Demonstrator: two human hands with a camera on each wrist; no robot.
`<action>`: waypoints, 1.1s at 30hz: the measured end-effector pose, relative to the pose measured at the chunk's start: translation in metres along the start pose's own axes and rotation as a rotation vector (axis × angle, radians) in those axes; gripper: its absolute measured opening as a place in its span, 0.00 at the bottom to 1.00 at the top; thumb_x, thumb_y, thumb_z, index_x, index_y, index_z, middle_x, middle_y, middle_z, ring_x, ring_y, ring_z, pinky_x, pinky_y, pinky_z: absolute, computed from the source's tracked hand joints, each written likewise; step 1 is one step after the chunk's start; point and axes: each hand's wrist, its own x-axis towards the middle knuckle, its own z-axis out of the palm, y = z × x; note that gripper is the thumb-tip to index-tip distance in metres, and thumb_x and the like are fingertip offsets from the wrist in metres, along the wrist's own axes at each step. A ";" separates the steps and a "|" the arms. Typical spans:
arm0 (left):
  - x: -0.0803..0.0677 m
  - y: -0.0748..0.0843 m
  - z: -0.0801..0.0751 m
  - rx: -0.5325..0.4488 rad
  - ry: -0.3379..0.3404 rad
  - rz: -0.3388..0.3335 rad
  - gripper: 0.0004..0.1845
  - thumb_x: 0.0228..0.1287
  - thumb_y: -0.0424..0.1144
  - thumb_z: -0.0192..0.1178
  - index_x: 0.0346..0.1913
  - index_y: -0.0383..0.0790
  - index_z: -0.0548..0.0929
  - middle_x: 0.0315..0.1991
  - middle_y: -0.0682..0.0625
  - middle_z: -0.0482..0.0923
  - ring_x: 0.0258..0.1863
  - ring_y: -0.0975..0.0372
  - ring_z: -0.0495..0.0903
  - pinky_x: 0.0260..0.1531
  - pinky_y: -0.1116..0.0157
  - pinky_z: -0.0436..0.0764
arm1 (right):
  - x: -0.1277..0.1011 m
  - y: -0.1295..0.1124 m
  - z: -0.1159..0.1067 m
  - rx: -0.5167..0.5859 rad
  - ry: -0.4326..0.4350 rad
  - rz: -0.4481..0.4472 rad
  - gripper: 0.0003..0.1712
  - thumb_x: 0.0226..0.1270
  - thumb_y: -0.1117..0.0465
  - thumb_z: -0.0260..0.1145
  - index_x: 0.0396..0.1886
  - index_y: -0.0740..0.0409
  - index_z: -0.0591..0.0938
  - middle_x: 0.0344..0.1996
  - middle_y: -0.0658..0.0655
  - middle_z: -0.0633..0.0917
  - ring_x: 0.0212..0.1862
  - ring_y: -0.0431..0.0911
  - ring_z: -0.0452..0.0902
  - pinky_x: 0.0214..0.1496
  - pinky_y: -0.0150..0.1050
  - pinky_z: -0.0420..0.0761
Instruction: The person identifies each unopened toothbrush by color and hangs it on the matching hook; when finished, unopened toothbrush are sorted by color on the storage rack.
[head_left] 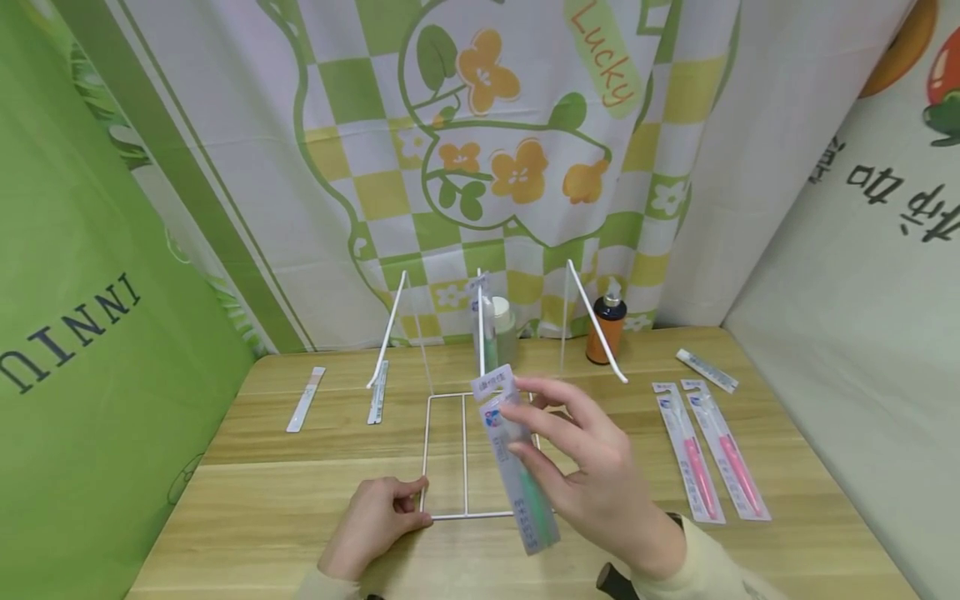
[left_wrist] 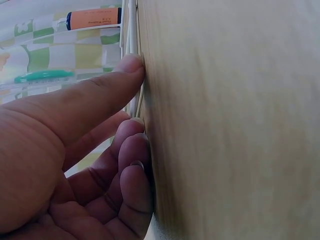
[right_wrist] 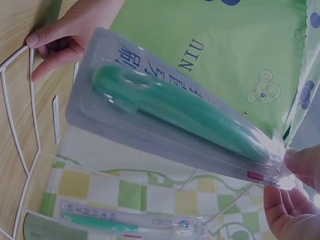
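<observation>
In the head view my right hand point(head_left: 592, 467) pinches a packaged green toothbrush point(head_left: 519, 475) near its upper end, tilted in front of a white wire display rack point(head_left: 465, 458). The right wrist view shows the green handle point(right_wrist: 175, 112) close up through clear plastic. My left hand point(head_left: 378, 521) holds the front left corner of the rack's base, thumb and fingers at the wire; in the left wrist view its other fingers point(left_wrist: 132, 192) are curled against the tabletop. Another packaged green toothbrush point(right_wrist: 105, 222) hangs on the rack's middle prong.
Two packaged pink toothbrushes point(head_left: 688, 458) and a small white tube point(head_left: 707, 370) lie at the right. Narrow packets point(head_left: 306, 400) lie on the left. Behind the rack stand a pale green bottle point(head_left: 506, 333) and an orange pump bottle point(head_left: 606, 329). Side prongs point(head_left: 597, 325) stick out forward.
</observation>
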 end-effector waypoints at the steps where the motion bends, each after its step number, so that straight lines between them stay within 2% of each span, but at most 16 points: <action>1: 0.000 0.000 0.000 0.001 0.000 0.000 0.27 0.54 0.39 0.85 0.57 0.34 0.91 0.26 0.63 0.78 0.24 0.72 0.73 0.26 0.69 0.76 | 0.000 0.000 0.001 0.005 -0.002 0.000 0.15 0.81 0.56 0.69 0.56 0.62 0.89 0.58 0.68 0.84 0.48 0.52 0.85 0.48 0.32 0.82; 14: -0.001 0.000 -0.001 0.003 -0.004 0.009 0.27 0.54 0.38 0.85 0.57 0.33 0.91 0.26 0.62 0.78 0.24 0.72 0.73 0.27 0.69 0.76 | -0.004 0.017 0.015 0.001 -0.038 0.054 0.16 0.81 0.56 0.69 0.59 0.60 0.89 0.61 0.66 0.83 0.49 0.52 0.84 0.47 0.32 0.83; 18: -0.001 0.001 -0.001 0.000 0.002 0.005 0.27 0.53 0.38 0.85 0.56 0.33 0.91 0.26 0.62 0.78 0.25 0.72 0.73 0.27 0.69 0.76 | -0.005 0.026 0.019 -0.006 -0.064 0.092 0.17 0.74 0.63 0.74 0.59 0.60 0.89 0.63 0.65 0.83 0.49 0.52 0.84 0.47 0.32 0.84; 23: -0.001 0.000 -0.001 -0.011 0.000 0.004 0.27 0.53 0.38 0.85 0.56 0.33 0.91 0.26 0.62 0.78 0.25 0.72 0.73 0.27 0.69 0.76 | -0.003 0.038 0.024 -0.016 -0.090 0.155 0.24 0.62 0.73 0.79 0.58 0.61 0.89 0.64 0.63 0.82 0.48 0.52 0.85 0.50 0.33 0.84; 29: -0.001 0.000 -0.001 -0.014 -0.001 0.011 0.27 0.53 0.38 0.85 0.56 0.32 0.91 0.26 0.62 0.79 0.24 0.72 0.74 0.26 0.69 0.76 | 0.003 0.056 0.035 -0.034 -0.066 0.176 0.24 0.60 0.76 0.80 0.57 0.64 0.89 0.63 0.64 0.82 0.49 0.53 0.85 0.46 0.41 0.88; 33: 0.000 -0.001 0.000 -0.012 0.002 0.015 0.27 0.53 0.37 0.85 0.56 0.32 0.91 0.25 0.62 0.79 0.24 0.72 0.74 0.27 0.69 0.76 | 0.006 0.068 0.042 -0.060 -0.036 0.177 0.23 0.60 0.75 0.80 0.56 0.65 0.89 0.63 0.64 0.82 0.51 0.54 0.82 0.46 0.37 0.85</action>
